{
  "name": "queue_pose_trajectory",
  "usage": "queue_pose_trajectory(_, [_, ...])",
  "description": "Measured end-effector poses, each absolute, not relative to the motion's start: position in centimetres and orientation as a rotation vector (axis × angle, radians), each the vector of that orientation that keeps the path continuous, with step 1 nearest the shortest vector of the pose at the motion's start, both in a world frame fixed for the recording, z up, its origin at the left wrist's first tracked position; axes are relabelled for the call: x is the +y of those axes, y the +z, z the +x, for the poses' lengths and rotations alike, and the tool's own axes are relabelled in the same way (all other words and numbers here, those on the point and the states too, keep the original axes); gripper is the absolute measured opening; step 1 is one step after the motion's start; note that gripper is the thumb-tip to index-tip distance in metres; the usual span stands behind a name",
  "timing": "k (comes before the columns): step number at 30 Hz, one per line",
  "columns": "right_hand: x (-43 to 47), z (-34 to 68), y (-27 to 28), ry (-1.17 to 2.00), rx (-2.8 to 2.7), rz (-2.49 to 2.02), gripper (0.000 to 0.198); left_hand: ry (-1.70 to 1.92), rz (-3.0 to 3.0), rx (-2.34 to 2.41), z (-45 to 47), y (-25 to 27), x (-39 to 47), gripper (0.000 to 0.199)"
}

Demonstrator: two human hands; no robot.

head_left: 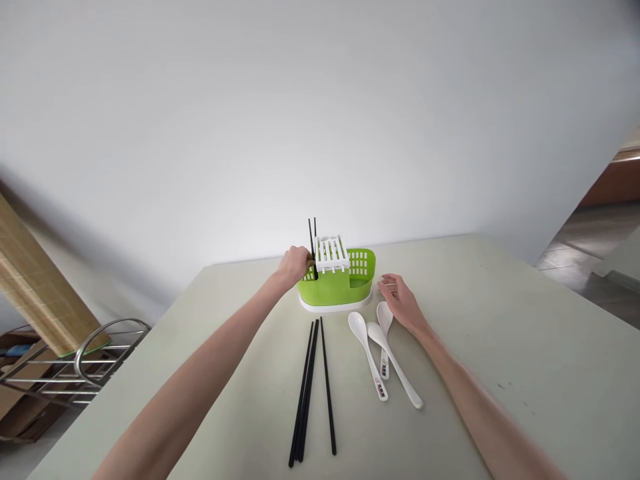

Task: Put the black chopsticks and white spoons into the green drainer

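My left hand (295, 263) is closed around a pair of black chopsticks (312, 241), which stand nearly upright in the left compartment of a green utensil holder (327, 292). The fingertips are partly hidden by the holder's edge. A white slatted rack (333, 253) tops the middle of the holder, and its right compartment looks bare. My right hand (400, 300) hovers just right of the holder, fingers loosely bent and apart, with nothing in them. Below that hand lie three white spoons (370, 347), two of them crossing. Several more black chopsticks (306, 393) rest in front of the holder.
The holder stands on a pale table (450, 387) whose back edge meets a white wall (320, 120). To the left, beyond the table, are a metal rack (100, 360) and a leaning bamboo-like panel (40, 280). Tiled floor (575, 233) shows at the right.
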State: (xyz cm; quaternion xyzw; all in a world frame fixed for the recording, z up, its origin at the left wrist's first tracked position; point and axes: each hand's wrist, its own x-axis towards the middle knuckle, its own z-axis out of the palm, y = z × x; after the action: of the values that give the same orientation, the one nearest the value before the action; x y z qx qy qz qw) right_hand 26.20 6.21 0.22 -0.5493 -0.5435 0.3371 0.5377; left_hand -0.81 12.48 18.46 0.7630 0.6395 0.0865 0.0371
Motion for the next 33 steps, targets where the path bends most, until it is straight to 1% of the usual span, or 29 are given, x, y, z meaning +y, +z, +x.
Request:
queue_pose_trajectory(5, [6.2, 26.2, 0.0, 0.767, -1.294, -1.303, 0.047, 0.342, 2.426, 2.0, -1.3, 18.8, 11.0, 0.029])
queue_pose_trajectory(8, [6.3, 26.3, -0.1, 0.778, -1.286, -1.295, 0.048, 0.474, 2.52, 1.964, -2.2, 18.9, 9.5, 0.035])
queue_pose_trajectory(13, [6.3, 26.6, -0.4, 0.776, -1.272, -1.31, 0.049, 0.847, 2.443, 1.889, -4.5, 17.6, 5.5, 0.032])
queue_pose_trajectory(15, [6.2, 26.7, -0.4, 0.762, -1.27, -1.315, 0.05, 0.931, 2.36, 1.892, -5.5, 16.4, 3.2, 0.031])
queue_pose_trajectory(17, [6.1, 26.8, -0.5, 0.749, -1.265, -1.318, 0.049, 0.832, 2.277, 1.868, -6.3, 15.0, 0.6, 0.031])
queue_pose_trajectory(21, [6.0, 27.0, -0.6, 0.745, -1.248, -1.322, 0.047, 0.322, 2.218, 1.783, -6.9, 12.2, -4.8, 0.033])
queue_pose_trajectory(23, [5.9, 27.1, -0.7, 0.739, -1.24, -1.321, 0.047, 0.184, 2.205, 1.784, -6.7, 11.1, -7.1, 0.035])
queue_pose_trajectory(25, [5.8, 27.2, -0.8, 0.735, -1.236, -1.318, 0.047, 0.133, 2.204, 1.785, -6.5, 10.2, -8.9, 0.034])
queue_pose_trajectory(28, [5.6, 27.4, -1.1, 0.729, -1.239, -1.312, 0.047, 0.157, 2.304, 1.787, -6.2, 8.9, -10.3, 0.03])
queue_pose_trajectory(33, [5.3, 27.4, -1.3, 0.72, -1.239, -1.313, 0.046, 0.238, 2.483, 1.781, -6.0, 7.0, -10.9, 0.036])
